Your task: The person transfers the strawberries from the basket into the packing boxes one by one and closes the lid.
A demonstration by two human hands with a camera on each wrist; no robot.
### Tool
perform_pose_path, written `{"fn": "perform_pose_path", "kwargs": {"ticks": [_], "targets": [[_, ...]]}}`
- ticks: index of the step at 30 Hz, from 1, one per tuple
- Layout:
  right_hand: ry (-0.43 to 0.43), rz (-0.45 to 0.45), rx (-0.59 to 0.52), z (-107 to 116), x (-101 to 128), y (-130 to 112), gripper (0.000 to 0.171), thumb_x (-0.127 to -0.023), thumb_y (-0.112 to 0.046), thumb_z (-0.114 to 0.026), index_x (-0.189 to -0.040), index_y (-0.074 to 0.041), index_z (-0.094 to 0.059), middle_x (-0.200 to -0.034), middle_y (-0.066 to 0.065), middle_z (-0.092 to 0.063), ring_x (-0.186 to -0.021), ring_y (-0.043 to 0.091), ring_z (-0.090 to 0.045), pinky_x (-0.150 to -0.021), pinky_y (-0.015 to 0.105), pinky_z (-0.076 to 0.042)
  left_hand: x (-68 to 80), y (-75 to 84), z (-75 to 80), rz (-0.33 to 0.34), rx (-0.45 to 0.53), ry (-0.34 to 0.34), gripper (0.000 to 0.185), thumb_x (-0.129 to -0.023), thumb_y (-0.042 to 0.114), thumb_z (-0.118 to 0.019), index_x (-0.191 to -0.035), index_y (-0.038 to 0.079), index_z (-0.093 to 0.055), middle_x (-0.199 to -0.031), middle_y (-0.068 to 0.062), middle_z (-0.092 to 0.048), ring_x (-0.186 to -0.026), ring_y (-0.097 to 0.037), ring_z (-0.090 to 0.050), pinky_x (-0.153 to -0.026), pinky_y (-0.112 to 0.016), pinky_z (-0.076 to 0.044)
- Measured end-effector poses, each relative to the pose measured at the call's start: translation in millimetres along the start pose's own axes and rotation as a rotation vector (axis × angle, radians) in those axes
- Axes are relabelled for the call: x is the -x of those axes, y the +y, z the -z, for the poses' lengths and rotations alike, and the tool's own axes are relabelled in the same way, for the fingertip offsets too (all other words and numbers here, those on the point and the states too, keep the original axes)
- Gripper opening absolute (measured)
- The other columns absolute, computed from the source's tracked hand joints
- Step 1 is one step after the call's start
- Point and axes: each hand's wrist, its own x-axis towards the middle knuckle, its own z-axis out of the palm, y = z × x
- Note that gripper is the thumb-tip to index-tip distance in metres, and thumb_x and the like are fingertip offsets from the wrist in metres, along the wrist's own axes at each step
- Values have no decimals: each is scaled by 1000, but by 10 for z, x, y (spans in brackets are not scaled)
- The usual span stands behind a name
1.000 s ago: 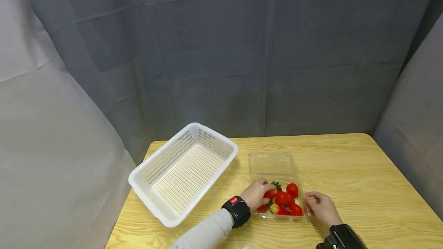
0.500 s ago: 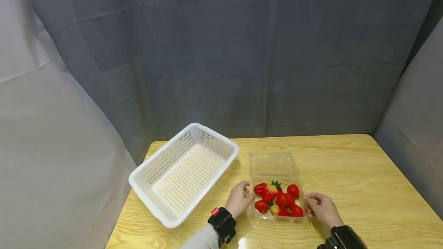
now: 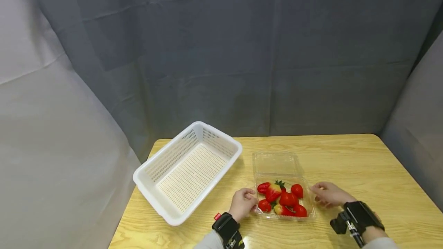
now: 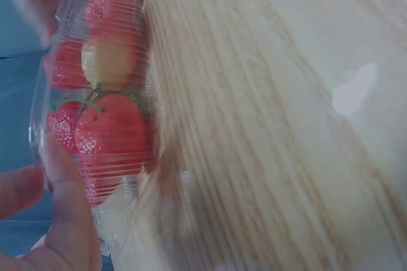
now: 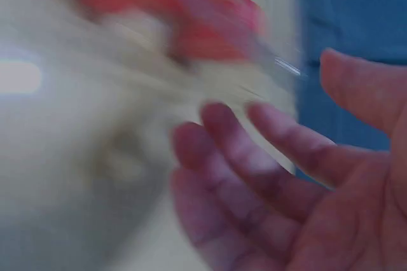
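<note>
A clear plastic clamshell box lies on the table with its lid folded back. Inside are several red strawberries, some with yellowish patches and green leaves. My left hand is at the box's left side; in the left wrist view its index finger lies against the clear wall, with the thumb apart from it. Beside the right wall is my right hand. The right wrist view shows its fingers loosely bent with nothing in them, and the strawberries blurred beyond.
A white perforated plastic basket stands to the left of the box, with nothing in it. The wooden table ends at a grey cloth behind, and pale cloth hangs on the left.
My left hand has drawn back from the strawberries to the box's left side. The right hand, earlier at the right edge, has swung round and shifted slightly right and up. The view has drifted slightly.
</note>
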Motion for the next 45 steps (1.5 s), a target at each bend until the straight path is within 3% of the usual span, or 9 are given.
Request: {"fn": "perform_pose_path", "kwargs": {"ticks": [5, 9, 16, 23, 32, 36, 40, 42, 45], "targets": [[86, 102, 139, 372, -383, -283, 64, -97, -39, -37, -128, 16, -31, -109, 35, -49, -88, 39, -55, -71, 43, -47, -12, -9, 9, 6, 17, 25, 22, -72, -5, -62, -94, -6, -60, -65, -1, -50, -49, -7, -53, -46, -24, -50], [40, 124, 160, 478, -694, -381, 69, -98, -42, -29, -133, 18, -24, -128, 41, -32, -114, 53, -38, -87, 51, -41, -41, -40, -1, 25, 50, 35, 22, -72, -6, -63, -94, -6, -60, -65, -1, -51, -48, -7, -53, -45, -24, -49], [-55, 19, 18, 363, -1001, -295, 72, -99, -42, -17, -136, 19, -5, -137, 42, -7, -126, 55, -12, -102, 58, -23, -73, -95, -38, 29, 68, 28, 21, -72, -6, -65, -93, -4, -61, -63, -1, -52, -47, -7, -53, -44, -22, -48], [-84, -7, 3, 229, -1088, -222, 71, -99, -40, -13, -136, 20, -2, -137, 42, -1, -126, 56, -9, -100, 60, -23, -54, -69, -39, 41, 68, 24, 20, -73, -6, -65, -93, -4, -61, -63, -1, -51, -47, -7, -52, -44, -24, -48], [146, 100, -174, 280, -922, -388, 75, -97, -46, -23, -141, 11, -2, -142, 36, -11, -128, 49, -20, -101, 57, -25, -25, -29, -26, 42, 103, 19, 22, -74, -7, -64, -94, -6, -58, -64, -2, -55, -47, -8, -52, -44, -25, -49], [324, 226, -204, 322, -871, -153, 67, -95, -48, -32, -144, -4, -22, -136, 21, -39, -119, 27, -46, -91, 45, -41, -29, -42, -36, 57, 122, 14, 22, -74, -6, -64, -95, -4, -58, -66, -5, -58, -47, -9, -52, -44, -26, -49], [404, 340, -229, 277, -527, -60, 53, -97, -43, -33, -132, -6, -45, -119, 14, -54, -106, 18, -52, -83, 41, -44, -44, -70, -42, 70, 135, 8, 22, -74, -5, -64, -95, -3, -59, -66, -3, -57, -48, -8, -52, -45, -23, -49], [400, 358, -224, 209, -256, -130, 51, -98, -39, -31, -125, 0, -49, -118, 20, -52, -106, 23, -50, -86, 46, -42, -48, -89, -39, 77, 156, -1, 22, -74, -5, -64, -96, -4, -59, -64, -2, -54, -49, -7, -52, -45, -22, -48], [444, 351, -205, 53, 6, -119, 44, -99, -34, -34, -114, 1, -54, -111, 15, -56, -98, 11, -52, -81, 36, -46, -40, -99, -25, 86, 197, -13, 23, -76, -5, -63, -99, -6, -59, -64, 0, -52, -50, -6, -51, -45, -19, -46]]}}
